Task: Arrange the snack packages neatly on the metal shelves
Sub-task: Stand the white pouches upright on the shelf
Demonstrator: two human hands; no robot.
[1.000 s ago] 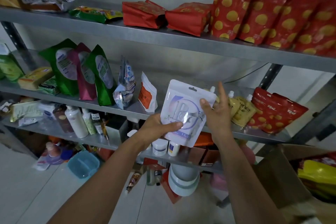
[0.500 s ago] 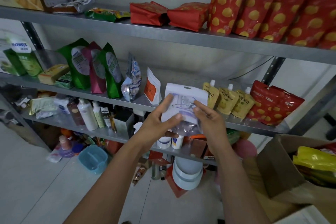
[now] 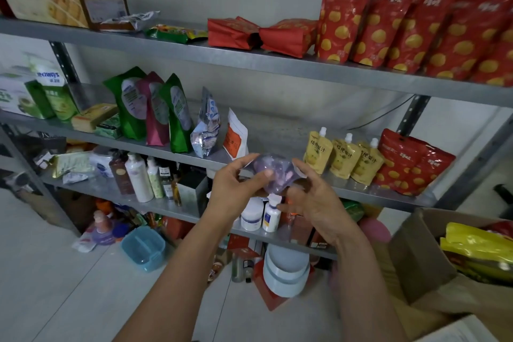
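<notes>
A white and purple pouch (image 3: pixel 273 172) is tipped with its clear bottom toward me, just in front of the middle metal shelf (image 3: pixel 361 194). My left hand (image 3: pixel 236 189) grips its left side with thumb across the front. My right hand (image 3: pixel 313 197) holds its right side, fingers curled under it. The pouch hangs in the gap between a white and orange packet (image 3: pixel 235 136) on the left and three yellow spouted pouches (image 3: pixel 342 158) on the right.
Red dotted snack bags (image 3: pixel 410 19) fill the top shelf's right; more (image 3: pixel 410 164) lie on the middle shelf's right. Green and pink bags (image 3: pixel 155 111) stand left. Bottles (image 3: pixel 138 178) line the lower shelf. An open cardboard box (image 3: pixel 416 255) with yellow packs sits at right.
The pouch was upright facing me; both hands have lowered it toward the middle shelf and tipped it so its bottom faces me. The view has shifted left and down.
</notes>
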